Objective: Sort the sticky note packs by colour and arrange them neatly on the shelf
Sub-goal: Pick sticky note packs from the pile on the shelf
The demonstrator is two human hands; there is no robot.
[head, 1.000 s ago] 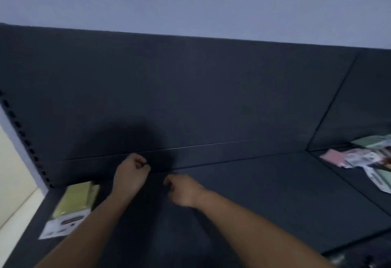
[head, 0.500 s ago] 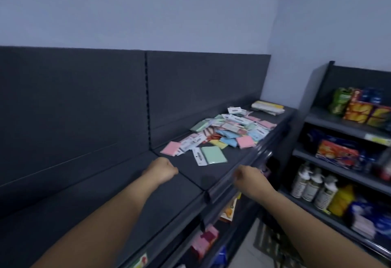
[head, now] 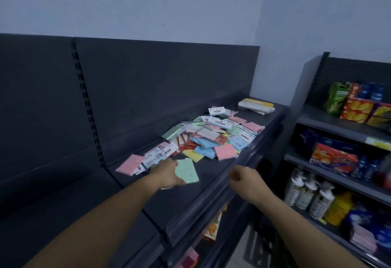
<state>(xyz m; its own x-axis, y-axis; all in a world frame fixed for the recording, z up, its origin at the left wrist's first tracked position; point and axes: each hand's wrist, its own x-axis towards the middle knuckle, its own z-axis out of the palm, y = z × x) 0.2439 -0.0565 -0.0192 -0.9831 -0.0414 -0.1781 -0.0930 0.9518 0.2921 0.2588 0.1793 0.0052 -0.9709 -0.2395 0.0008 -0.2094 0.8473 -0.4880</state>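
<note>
**Sorting resumes at the jumbled end of the shelf**

Dark store shelving [head: 211,174] fills the view beneath a pale wall, with snacks and bottles on a neighbouring rack [head: 338,128] at 3 o'clock. A second ago the view showed the bare left-hand bay, both fists closed beside one yellow pack; since then it has swung right to the unsorted heap [head: 213,136] of pink, blue, green, yellow and red sticky note packs at 12 o'clock, so the bulk of the sorting appears still ahead. A finished-looking yellow stack [head: 256,104] lies at 1 o'clock. Nearest, a green pack [head: 188,172] lies flat, and the left hand [head: 167,173] has reached it, fingers spread and touching its left edge, not yet closed. The right hand [head: 243,177], a loose empty fist, hovers by the shelf's front rail at 4 o'clock.
</note>
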